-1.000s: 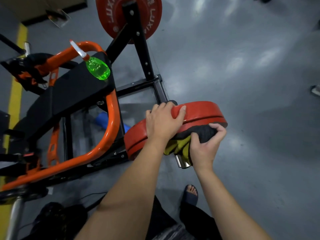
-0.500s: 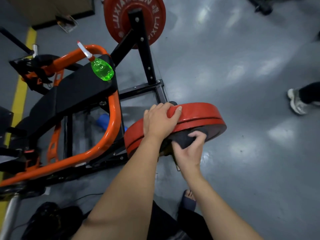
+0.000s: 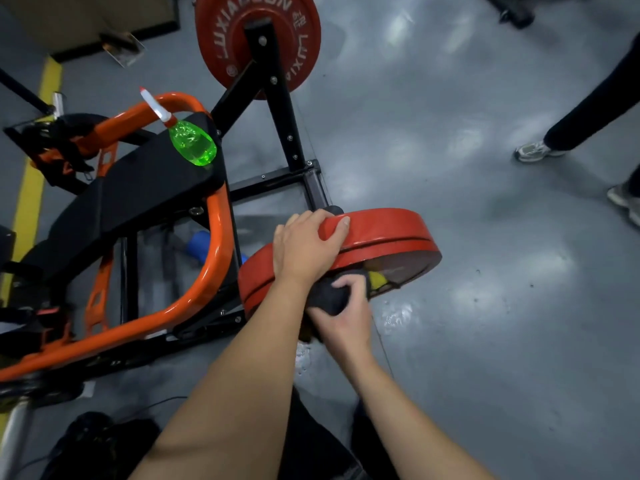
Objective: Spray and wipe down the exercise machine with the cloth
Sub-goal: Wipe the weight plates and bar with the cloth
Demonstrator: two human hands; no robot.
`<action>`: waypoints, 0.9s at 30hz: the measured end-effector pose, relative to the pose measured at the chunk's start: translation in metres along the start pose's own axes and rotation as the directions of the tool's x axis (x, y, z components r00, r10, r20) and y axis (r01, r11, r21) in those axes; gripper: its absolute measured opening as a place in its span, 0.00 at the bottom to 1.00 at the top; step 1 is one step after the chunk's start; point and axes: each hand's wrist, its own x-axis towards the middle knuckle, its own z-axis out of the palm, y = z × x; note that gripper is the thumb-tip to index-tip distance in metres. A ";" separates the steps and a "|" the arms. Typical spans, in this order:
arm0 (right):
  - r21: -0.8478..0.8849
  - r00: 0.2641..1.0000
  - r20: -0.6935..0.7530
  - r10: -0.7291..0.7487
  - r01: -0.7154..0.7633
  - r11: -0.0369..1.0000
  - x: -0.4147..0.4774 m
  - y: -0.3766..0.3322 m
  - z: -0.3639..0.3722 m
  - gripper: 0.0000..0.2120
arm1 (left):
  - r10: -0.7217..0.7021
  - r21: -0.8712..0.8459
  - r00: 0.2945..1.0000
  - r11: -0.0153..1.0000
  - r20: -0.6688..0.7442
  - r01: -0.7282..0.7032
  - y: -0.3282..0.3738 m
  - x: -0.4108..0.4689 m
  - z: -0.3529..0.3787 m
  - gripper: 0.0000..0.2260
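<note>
Dim, cool indoor light from overhead, with a wide-angle bend at the edges.

Pale patches of glare lie across the glossy grey floor (image 3: 450,140), brightest to the right of the far plate (image 3: 258,43) and just below the near plate (image 3: 381,233), which throws a soft shadow on the floor to its right. The green bottle (image 3: 194,143) glows, with bright specks inside. The black bench (image 3: 138,192) and the dark cloth (image 3: 329,296) lose nearly all detail, and the lower left corner sinks into black. The yellow line (image 3: 31,188) bows, the forearms (image 3: 242,393) swell toward the bottom edge, and the frame parts under the bench look smeared.
</note>
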 end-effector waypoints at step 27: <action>0.067 0.906 -0.369 0.208 -0.197 0.978 0.063 0.048 -0.073 0.22 | -0.008 -0.049 1.000 0.999 -0.004 0.008 -0.001 -0.003 -0.004 0.20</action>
